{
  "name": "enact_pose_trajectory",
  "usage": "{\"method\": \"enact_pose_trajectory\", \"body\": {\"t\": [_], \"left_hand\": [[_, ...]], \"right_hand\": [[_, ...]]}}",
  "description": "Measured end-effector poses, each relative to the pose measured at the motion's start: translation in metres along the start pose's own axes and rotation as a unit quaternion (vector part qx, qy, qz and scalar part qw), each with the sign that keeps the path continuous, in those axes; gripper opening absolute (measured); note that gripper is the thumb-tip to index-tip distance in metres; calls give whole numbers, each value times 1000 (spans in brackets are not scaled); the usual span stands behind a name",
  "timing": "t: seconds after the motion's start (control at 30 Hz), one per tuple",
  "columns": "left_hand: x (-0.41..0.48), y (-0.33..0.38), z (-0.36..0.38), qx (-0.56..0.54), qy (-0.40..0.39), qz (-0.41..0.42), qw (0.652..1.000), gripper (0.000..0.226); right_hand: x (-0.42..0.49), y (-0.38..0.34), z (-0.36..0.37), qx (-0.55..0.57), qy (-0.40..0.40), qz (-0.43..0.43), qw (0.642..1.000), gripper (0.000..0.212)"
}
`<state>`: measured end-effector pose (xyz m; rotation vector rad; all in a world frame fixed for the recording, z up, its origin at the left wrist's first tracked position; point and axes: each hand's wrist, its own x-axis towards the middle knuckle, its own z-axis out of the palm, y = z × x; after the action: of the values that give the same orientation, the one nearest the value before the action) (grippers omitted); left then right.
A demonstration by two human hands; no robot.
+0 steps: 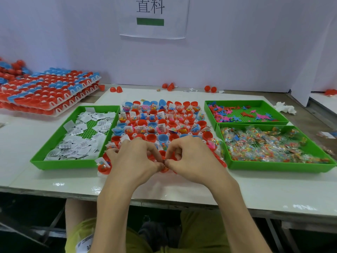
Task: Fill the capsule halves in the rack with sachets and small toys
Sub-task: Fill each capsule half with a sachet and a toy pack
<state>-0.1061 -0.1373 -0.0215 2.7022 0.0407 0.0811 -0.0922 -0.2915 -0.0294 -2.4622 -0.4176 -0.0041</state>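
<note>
A white rack [200,134] of red and blue capsule halves [151,137] sits in the middle of the table; many halves hold white sachets, bead packets and small toys. My left hand [135,157] and my right hand [191,159] meet over the rack's near row, fingers curled. Their fingertips pinch a small item [165,164] above a red capsule half; I cannot tell what it is. The hands hide most of the near rows.
A green tray of white sachets [80,136] lies left of the rack. To the right are a green tray of flat red, blue and pink toys [242,112] and one of bead packets [269,145]. Stacked racks of capsule halves [45,90] stand far left. Loose red halves [170,86] lie by the wall.
</note>
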Motion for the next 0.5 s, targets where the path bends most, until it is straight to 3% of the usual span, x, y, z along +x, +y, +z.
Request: {"method": "enact_pose_trajectory", "body": {"t": [0.5], "left_hand": [[-1, 0, -3, 19, -17, -21, 999, 18]], "right_hand": [[1, 9, 1, 43, 23, -5, 999, 13]]}}
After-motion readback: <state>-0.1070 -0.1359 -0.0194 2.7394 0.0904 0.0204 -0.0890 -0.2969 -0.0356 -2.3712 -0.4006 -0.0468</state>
